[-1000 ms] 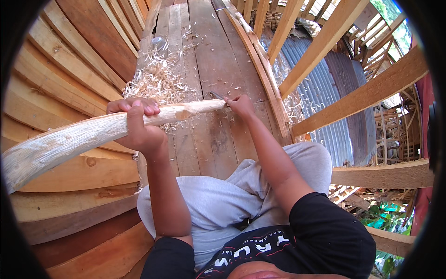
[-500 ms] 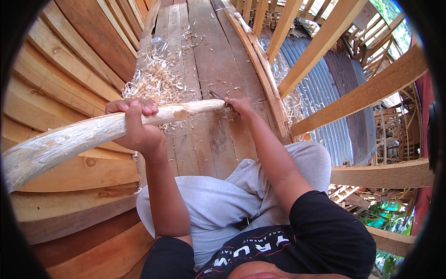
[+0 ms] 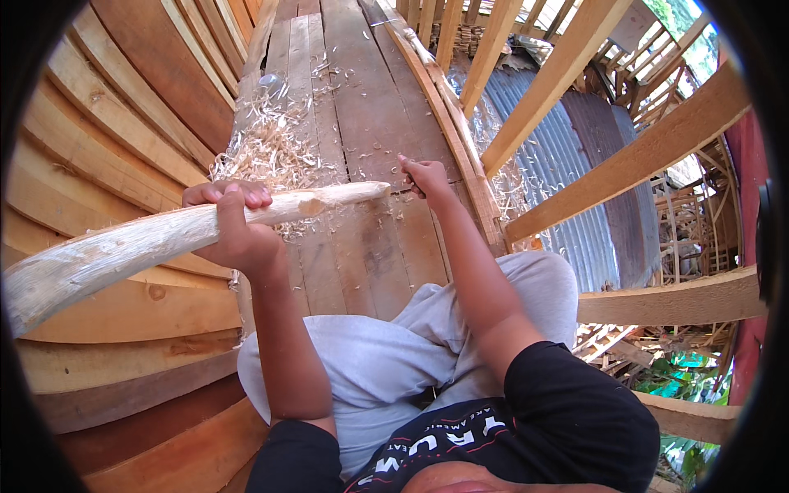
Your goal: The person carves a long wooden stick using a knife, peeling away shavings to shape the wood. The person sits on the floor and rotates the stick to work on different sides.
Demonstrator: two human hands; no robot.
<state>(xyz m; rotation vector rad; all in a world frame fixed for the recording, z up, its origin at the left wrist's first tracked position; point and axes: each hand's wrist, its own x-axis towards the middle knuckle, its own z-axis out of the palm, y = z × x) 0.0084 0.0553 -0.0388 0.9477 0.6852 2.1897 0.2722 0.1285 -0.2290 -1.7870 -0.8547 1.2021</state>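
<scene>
A pale, peeled wooden pole (image 3: 156, 238) runs from the left edge toward the middle and tapers to a whittled point. My left hand (image 3: 242, 222) is closed around it a little way behind the tapered end, the thumb over the top. My right hand (image 3: 426, 177) is closed just beyond the tip, apart from the wood. It grips a knife whose thin dark blade showed half a second ago; the blade can hardly be made out now.
Curled wood shavings (image 3: 267, 152) lie heaped on the plank floor (image 3: 374, 99), with a clear container (image 3: 269, 80) beyond them. A board wall (image 3: 123, 304) stands close on my left. Wooden railing bars (image 3: 551, 82) rise on the right, above corrugated metal sheets (image 3: 538, 123).
My right hand has come off the pole's tip, moving slightly away from me, and its wrist has turned. My left hand keeps its grip; the pole has hardly moved.
</scene>
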